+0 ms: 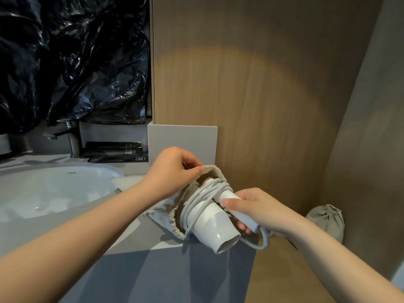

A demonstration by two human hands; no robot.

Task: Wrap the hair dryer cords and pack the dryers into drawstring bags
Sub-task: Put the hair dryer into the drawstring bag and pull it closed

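Presently left hand (172,169) pinches drawstring bag (161,215) rim; right hand (262,208) grips hair dryer (209,221) handle, barrel aimed up-left into bag mouth.

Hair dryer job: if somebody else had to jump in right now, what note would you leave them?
Left hand: pinches the rim of the open bag, holding its mouth up.
Right hand: grips the handle of the white hair dryer.
Dryer: back end in the bag's mouth, nozzle outside.
Done: the cord is wound around the dryer. A closed bag sits by the right wall; its contents can't be seen.
Left: push the dryer fully in and pull the drawstring.
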